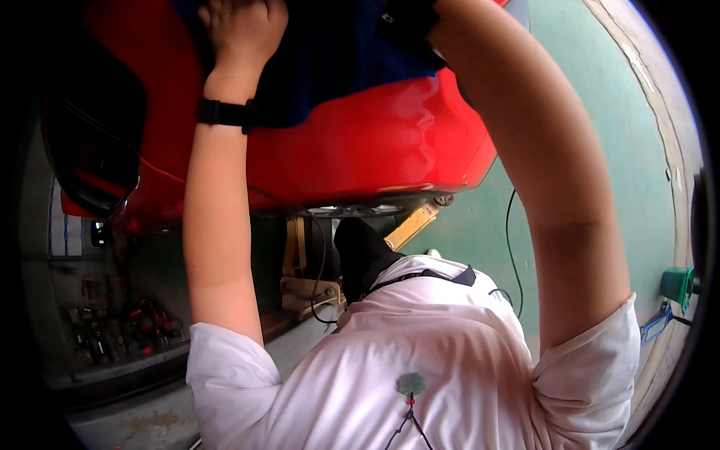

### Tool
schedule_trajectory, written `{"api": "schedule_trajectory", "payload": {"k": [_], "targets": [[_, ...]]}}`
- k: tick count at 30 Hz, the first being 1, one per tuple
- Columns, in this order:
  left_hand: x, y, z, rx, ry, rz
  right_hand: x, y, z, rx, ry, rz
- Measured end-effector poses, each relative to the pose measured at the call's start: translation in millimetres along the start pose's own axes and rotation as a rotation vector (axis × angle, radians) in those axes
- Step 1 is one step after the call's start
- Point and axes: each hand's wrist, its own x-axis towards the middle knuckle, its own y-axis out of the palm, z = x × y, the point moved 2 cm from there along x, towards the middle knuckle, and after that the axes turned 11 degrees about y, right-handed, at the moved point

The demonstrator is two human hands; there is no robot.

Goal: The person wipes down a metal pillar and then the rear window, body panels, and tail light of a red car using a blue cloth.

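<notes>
A dark blue cloth cover (pixel 330 82) lies draped over the red body of a car (pixel 330 142) in front of me. At the top edge, my left hand (pixel 246 30) is over the cover, its fingers curled and partly cut off by the frame. What those fingers hold, if anything, is hidden. A black band circles my left wrist. My right arm reaches up past the right side of the cover, with a black band (pixel 411 30) at the wrist. Beyond that band, my right hand lies outside the picture.
A yellow metal arm (pixel 412 227) sits under the car's near edge. Dark cables (pixel 510 240) hang on both sides of me. Tools (pixel 112 330) crowd a shelf at lower left. At the right, a green container (pixel 677 286) stands near a blue object (pixel 656 324). The floor (pixel 577 82) is green.
</notes>
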Motion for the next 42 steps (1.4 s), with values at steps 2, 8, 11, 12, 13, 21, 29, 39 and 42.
{"api": "schedule_trajectory", "payload": {"k": [2,8,11,12,13,21,29,39,42], "targets": [[2,4,-17,-0.050,-0.055,0.017,-9,-1,-3,-0.063,0.039,0.100],[-47,13,-45,-0.181,-0.014,0.064,-78,-11,31,-0.026,0.228,0.131],[-57,-18,-82,-0.262,-0.113,0.129,-125,-42,48,0.103,0.379,0.116],[-63,-21,-94,-0.271,-0.118,0.053,-137,-49,51,0.073,0.439,0.106],[-70,-28,-108,-0.370,-0.180,0.054,-149,-44,50,-0.018,0.445,0.090],[-203,-46,-227,-0.613,-0.108,0.150,-313,-62,75,0.148,0.379,0.408],[-317,-56,-293,-0.604,0.122,0.228,-439,-99,71,0.071,0.360,0.641],[-177,-46,-197,-0.426,-0.322,0.248,-310,-66,63,0.083,0.566,0.337],[-112,-34,-133,-0.426,-0.247,0.170,-230,-47,52,0.023,0.546,0.131]]}}
